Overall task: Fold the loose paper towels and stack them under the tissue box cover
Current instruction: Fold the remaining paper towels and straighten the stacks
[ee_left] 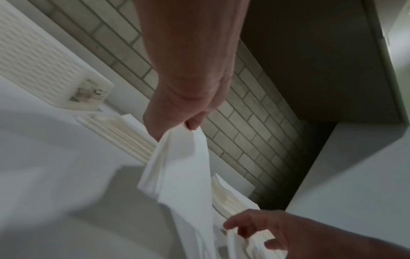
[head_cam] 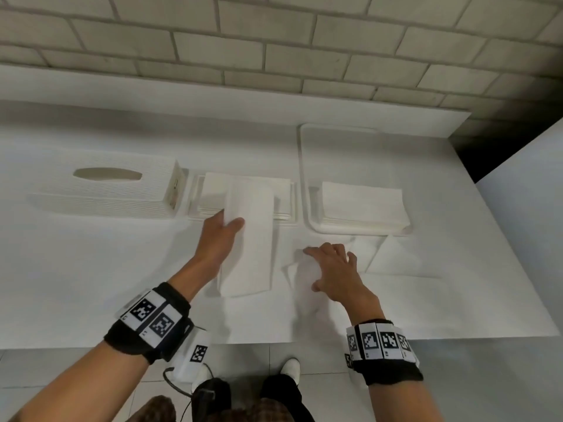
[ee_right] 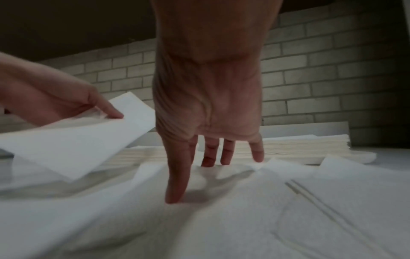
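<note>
One folded paper towel (head_cam: 248,236), pinched at its far end by the left hand (head_cam: 217,239), runs lengthwise away from the person, its tip over the folded stack (head_cam: 213,193) directly ahead (tissue box cover (head_cam: 106,184) further left). Right hand (head_cam: 333,269), fingers spread and gripping nothing, presses a loose towel (head_cam: 393,257) on the worktop (head_cam: 91,284); the left is judged nearer the stack.

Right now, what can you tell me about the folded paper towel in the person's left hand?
The folded paper towel is a long, narrow white strip of soft, thin paper in several layers. The left hand pinches its far end between thumb and fingers, so it hangs lifted and sagging, not flat on the counter. Its far end lies over the stack in the open holder, beside the tissue box cover. The right hand does not touch it.
</note>
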A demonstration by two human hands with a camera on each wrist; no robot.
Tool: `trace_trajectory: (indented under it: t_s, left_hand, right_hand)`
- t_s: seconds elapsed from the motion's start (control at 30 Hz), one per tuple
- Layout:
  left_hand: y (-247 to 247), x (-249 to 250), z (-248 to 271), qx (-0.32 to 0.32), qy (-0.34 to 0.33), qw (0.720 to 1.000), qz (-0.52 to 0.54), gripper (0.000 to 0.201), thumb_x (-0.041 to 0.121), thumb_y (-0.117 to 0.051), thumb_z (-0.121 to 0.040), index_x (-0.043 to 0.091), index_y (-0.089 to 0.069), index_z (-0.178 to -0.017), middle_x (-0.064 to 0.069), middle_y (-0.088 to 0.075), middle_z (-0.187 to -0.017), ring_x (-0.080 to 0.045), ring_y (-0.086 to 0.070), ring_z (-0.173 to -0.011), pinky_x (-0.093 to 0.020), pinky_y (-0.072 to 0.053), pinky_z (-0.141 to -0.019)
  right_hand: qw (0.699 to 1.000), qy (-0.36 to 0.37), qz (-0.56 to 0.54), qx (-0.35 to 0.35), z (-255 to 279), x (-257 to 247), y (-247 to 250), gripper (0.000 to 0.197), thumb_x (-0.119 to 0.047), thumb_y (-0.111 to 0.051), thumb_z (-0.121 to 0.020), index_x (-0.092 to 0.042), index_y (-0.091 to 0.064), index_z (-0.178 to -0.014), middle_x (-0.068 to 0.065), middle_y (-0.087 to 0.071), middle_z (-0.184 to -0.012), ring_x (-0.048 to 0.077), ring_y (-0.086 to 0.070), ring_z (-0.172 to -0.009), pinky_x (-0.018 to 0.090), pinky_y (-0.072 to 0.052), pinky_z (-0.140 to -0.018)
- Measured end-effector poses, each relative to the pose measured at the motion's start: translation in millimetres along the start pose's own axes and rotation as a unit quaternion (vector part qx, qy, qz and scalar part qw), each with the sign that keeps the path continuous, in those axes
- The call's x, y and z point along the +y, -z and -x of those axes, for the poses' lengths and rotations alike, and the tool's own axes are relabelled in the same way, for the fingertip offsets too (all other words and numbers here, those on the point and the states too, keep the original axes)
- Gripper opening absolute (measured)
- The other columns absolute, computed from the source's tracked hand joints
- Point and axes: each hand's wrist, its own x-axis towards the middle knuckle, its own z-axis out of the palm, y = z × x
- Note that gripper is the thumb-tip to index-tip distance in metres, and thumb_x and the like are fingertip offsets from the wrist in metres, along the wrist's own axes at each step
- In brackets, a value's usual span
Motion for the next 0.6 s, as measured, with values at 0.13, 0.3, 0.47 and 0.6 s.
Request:
trace_trajectory:
  t_s: [0.13, 0.3, 0.47, 0.6]
  left_hand:
    - [11.0, -9.7, -1.5, 0.008, 0.024, 1.000, 0.008, 0.027, 0.013, -0.057, -0.093, 0.015, -0.062, -0.119, 0.001, -0.068, -0.097, -0.016, -0.065, -0.086, -0.028, -0.049, -0.067]
    - [17.0, -19.5, 0.8, 0.012, 0.042, 0.999, 0.016, 0.025, 0.015, -0.060, -0.092, 0.015, -0.063, -0.117, -0.001, -0.070, -0.097, -0.022, -0.066, -0.089, -0.031, -0.050, -0.069]
    - [27.1, -17.9, -2.5, 0.028, 0.025, 0.999, 0.035, 0.028, 0.017, -0.059, -0.093, 0.014, -0.061, -0.120, -0.004, -0.070, -0.102, -0.025, -0.066, -0.093, -0.036, -0.052, -0.077]
    - [31.0, -9.7, -5.7, 0.036, -0.001, 0.997, 0.072, 0.022, 0.016, -0.058, -0.094, 0.019, -0.062, -0.115, 0.004, -0.069, -0.099, -0.016, -0.065, -0.089, -0.029, -0.049, -0.072]
  right_hand:
    - [1.000, -0.010, 0.010, 0.002, -6.1, -0.4, 2.7, 0.052, -0.024, -0.074, -0.077, -0.023, -0.054, -0.126, 0.000, -0.047, -0.125, 0.025, -0.031, -0.129, 0.054, -0.006, -0.118]
    - [0.997, 0.031, 0.042, 0.061, -10.8, -7.1, 3.4, 0.032, -0.022, -0.066, -0.085, -0.018, -0.058, -0.115, -0.001, -0.059, -0.117, 0.022, -0.043, -0.125, 0.057, 0.003, -0.119]
    - [0.974, 0.053, -0.004, 0.222, -8.8, -27.1, 18.1, 0.012, -0.018, -0.063, -0.087, -0.017, -0.063, -0.099, -0.001, -0.073, -0.090, 0.019, -0.067, -0.096, 0.045, -0.014, -0.120]
    - [0.944, 0.030, -0.175, 0.279, 5.5, -54.7, 59.5, 0.012, -0.025, -0.065, -0.088, -0.015, -0.061, -0.095, -0.001, -0.069, -0.084, 0.023, -0.063, -0.076, 0.031, -0.046, -0.069]
